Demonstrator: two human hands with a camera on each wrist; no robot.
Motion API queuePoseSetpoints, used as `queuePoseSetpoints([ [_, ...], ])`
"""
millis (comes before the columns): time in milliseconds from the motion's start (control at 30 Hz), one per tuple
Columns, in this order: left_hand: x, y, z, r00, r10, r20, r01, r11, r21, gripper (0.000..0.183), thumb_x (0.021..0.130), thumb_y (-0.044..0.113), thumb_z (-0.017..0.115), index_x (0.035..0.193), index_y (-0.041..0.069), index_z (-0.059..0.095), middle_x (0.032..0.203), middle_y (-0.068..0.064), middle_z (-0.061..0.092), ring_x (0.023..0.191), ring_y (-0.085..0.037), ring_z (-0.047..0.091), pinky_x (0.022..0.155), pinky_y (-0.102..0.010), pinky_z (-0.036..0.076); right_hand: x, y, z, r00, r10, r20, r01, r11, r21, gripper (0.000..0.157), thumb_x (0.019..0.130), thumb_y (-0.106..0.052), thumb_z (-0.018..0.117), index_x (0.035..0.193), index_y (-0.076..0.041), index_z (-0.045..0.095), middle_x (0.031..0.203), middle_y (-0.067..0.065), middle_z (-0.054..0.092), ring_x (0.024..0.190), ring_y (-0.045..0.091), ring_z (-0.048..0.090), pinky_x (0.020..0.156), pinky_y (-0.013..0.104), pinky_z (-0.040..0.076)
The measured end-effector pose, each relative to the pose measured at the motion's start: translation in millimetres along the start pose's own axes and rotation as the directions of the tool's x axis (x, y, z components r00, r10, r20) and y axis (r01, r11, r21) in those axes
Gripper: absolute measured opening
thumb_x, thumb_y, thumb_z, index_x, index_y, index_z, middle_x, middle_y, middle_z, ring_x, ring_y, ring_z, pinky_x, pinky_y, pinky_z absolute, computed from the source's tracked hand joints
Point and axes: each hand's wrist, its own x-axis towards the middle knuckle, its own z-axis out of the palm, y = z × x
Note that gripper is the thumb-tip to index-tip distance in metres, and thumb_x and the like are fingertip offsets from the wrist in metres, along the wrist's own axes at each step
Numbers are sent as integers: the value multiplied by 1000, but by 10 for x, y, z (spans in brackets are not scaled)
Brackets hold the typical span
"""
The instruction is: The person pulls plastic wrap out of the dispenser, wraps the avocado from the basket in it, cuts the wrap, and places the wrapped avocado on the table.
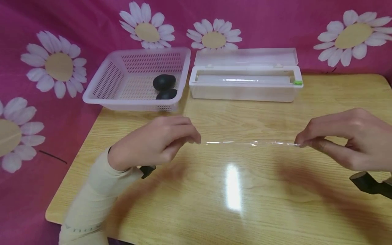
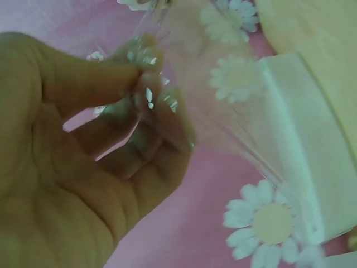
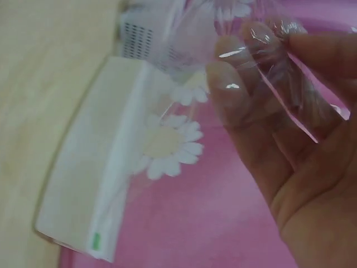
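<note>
Between the two hands, above the table, stretches a clear sheet of cling film. My left hand pinches its left end between thumb and fingers. At the right end, the thumb and fingers of my right hand pinch the film too. In the left wrist view, shiny film lies over the fingertips. Film also covers the fingers in the right wrist view. Behind the hands stands a white cling film dispenser, lid raised, with a roll inside and a green slider at its right end.
A white perforated basket stands at the back left, holding two dark oval things, one dark oval behind the other. The wooden table lies below the hands. Pink cloth with daisies hangs behind and to the left.
</note>
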Motion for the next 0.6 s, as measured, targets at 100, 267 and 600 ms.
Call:
queuePoseSetpoints([
  [100, -30, -33, 126, 994, -11, 104, 15, 999, -31, 25, 94, -5, 57, 103, 11, 74, 99, 3, 72, 92, -7, 66, 87, -25, 58, 231, -356, 50, 999, 1, 44, -1, 1000, 11, 36, 87, 5, 71, 100, -29, 74, 93, -21, 71, 84, -14, 61, 72, 5, 47],
  [267, -60, -113, 354, 978, -29, 207, 46, 996, -77, 26, 95, -5, 54, 102, 11, 74, 96, 3, 71, 90, -8, 66, 86, -25, 58, 156, -333, 250, 989, 26, 143, -28, 1000, 12, 72, 62, 15, 77, 105, -42, 68, 102, -32, 61, 85, -12, 58, 75, 6, 47],
  [600, -82, -293, 771, 931, -86, 355, 147, 978, -148, 18, 99, 5, 53, 98, 10, 69, 92, 3, 66, 85, -7, 59, 83, -24, 54, -33, -187, 658, 970, 70, 232, -101, 987, 122, 50, 75, 12, 74, 102, -30, 74, 96, -21, 65, 87, -7, 60, 79, 7, 46],
])
